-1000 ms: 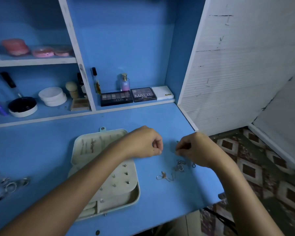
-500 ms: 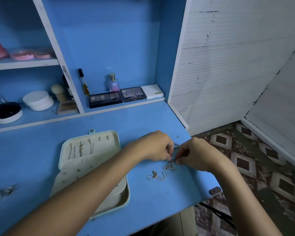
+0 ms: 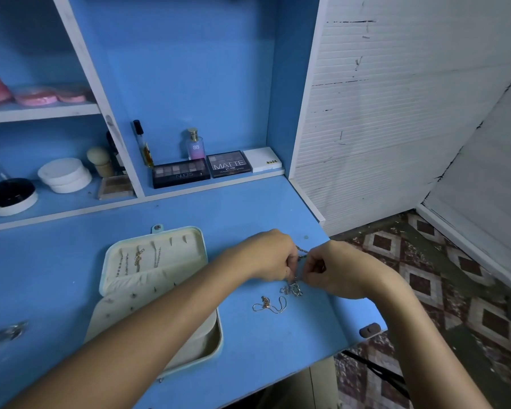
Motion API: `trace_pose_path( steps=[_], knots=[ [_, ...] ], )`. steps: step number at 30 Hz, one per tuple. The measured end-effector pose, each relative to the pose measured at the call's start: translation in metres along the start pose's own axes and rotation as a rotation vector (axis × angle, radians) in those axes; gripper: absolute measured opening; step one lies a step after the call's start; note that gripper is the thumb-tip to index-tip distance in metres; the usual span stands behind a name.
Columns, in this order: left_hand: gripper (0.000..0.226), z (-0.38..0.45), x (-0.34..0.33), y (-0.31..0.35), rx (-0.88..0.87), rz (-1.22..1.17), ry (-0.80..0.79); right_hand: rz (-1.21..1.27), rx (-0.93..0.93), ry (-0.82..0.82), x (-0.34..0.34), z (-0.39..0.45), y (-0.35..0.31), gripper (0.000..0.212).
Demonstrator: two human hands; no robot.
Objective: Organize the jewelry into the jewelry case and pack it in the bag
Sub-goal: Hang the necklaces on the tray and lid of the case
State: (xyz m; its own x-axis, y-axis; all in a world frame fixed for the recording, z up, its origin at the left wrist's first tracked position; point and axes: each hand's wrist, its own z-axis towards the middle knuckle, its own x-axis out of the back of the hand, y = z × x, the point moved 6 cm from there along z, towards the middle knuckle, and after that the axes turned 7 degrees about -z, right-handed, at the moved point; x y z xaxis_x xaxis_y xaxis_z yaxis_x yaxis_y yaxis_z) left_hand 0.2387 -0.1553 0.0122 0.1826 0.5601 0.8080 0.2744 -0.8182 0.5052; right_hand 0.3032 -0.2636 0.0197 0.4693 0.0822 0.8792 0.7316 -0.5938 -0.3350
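Observation:
An open pale jewelry case [image 3: 157, 270] lies on the blue desk [image 3: 257, 343], with several chains hanging in its lid and studs pinned on its inner flap. My left forearm crosses over its lower half. Right of the case, my left hand [image 3: 266, 255] and my right hand [image 3: 334, 270] meet fingertip to fingertip and both pinch a thin silver chain [image 3: 301, 252]. Its tangled lower part [image 3: 291, 289] rests on the desk just under my fingers. A gold necklace [image 3: 270, 305] lies loose a little nearer to me.
Several rings and trinkets [image 3: 0, 335] lie at the desk's left edge. The back shelf holds eyeshadow palettes [image 3: 180, 172], a perfume bottle [image 3: 194, 146], powder pads [image 3: 64, 174] and a black jar [image 3: 9, 196]. The desk ends at right beside a white wall; patterned floor below.
My hands came together from apart and now pinch the silver chain between them. The view shifted to the right, so the case sits further left in frame.

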Motion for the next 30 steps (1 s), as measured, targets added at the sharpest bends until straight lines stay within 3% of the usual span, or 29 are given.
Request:
trace_pose_path(
  steps=[8,15,22,27,30],
  knots=[
    [0.017,-0.005,0.01,-0.003,0.019,-0.014,-0.01,0.094,0.034,0.073,0.009,-0.001,-0.001,0.006],
    [0.003,-0.024,0.043,-0.008,-0.03,-0.182,0.05,0.372,0.109,0.243,0.03,-0.007,-0.017,0.01],
    [0.006,-0.041,0.061,-0.013,-0.066,-0.282,0.129,0.418,0.224,0.267,0.034,-0.003,-0.037,0.012],
    [0.017,-0.055,0.073,-0.019,0.029,-0.256,0.11,0.462,0.3,0.276,0.039,0.001,-0.056,0.021],
    [0.01,-0.065,0.084,-0.022,0.039,-0.255,0.165,0.483,0.341,0.281,0.042,0.002,-0.069,0.02]
  ],
)
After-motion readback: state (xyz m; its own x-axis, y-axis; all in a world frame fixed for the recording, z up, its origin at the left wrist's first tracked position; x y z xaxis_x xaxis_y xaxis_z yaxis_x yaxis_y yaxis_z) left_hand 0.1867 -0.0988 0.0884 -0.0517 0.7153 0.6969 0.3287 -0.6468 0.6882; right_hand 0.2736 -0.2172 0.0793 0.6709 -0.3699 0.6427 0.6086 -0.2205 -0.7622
